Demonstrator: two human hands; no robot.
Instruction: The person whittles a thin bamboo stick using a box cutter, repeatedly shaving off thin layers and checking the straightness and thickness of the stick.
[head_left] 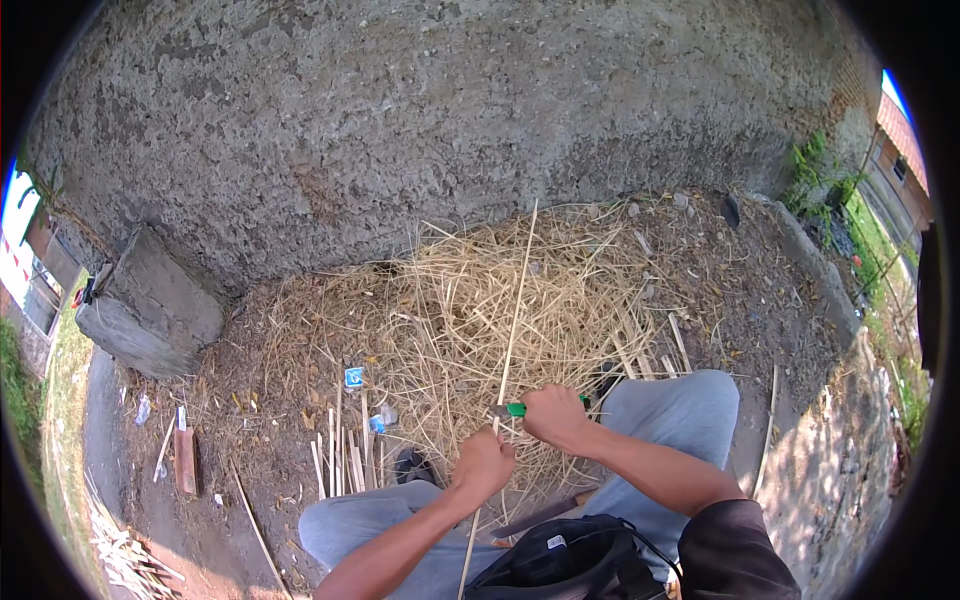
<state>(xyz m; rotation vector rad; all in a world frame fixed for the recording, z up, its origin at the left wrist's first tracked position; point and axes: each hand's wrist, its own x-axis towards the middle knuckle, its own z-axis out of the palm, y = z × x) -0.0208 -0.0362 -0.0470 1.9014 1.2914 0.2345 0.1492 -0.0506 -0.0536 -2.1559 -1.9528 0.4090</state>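
My left hand (pixel 483 463) is closed around a long, thin bamboo strip (pixel 517 310), which runs from the straw-coloured heap down past my lap. Just above and to the right, my right hand (pixel 558 418) is wrapped round a green-handled knife (pixel 516 409). Its short metal end meets the strip just above my left hand; most of the handle is hidden in my fist. Beyond both hands spreads a heap of pale bamboo shavings (pixel 480 300). Between my legs lies a long dark blade (pixel 540 515) with a brownish handle.
A black bag (pixel 560 570) sits at my lap. Several cut bamboo pieces (pixel 345 455) lie left of the heap, near a blue packet (pixel 354 377). A rough wall (pixel 450 130) stands behind, with a concrete block (pixel 165 305) at left. More strips (pixel 125 550) are piled lower left.
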